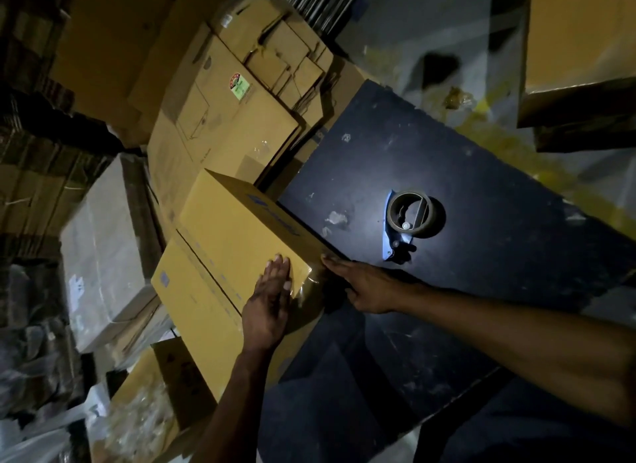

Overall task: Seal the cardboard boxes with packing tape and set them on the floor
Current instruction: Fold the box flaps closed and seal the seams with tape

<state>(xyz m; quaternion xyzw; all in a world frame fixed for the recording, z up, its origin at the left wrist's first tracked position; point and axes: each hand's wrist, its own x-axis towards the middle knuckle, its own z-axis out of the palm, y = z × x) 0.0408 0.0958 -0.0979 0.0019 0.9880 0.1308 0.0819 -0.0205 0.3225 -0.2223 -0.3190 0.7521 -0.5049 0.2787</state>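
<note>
The box (237, 245), yellow-brown cardboard with blue print and glossy clear tape over its near corner, lies left of centre against the dark counter (481, 256). The left hand (268, 307) presses flat on it, fingers straight; the right hand (364, 287) touches its corner, grip spread. A tape dispenser (409, 221) sits on the counter.

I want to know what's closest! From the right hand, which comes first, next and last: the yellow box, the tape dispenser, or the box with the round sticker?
Seen from the head camera, starting at the right hand:
1. Yellow box: the fingertips touch its corner, to the hand's left.
2. Tape dispenser: on the dark table, just beyond the hand.
3. Box with the round sticker: far back, in the cardboard pile.
</note>
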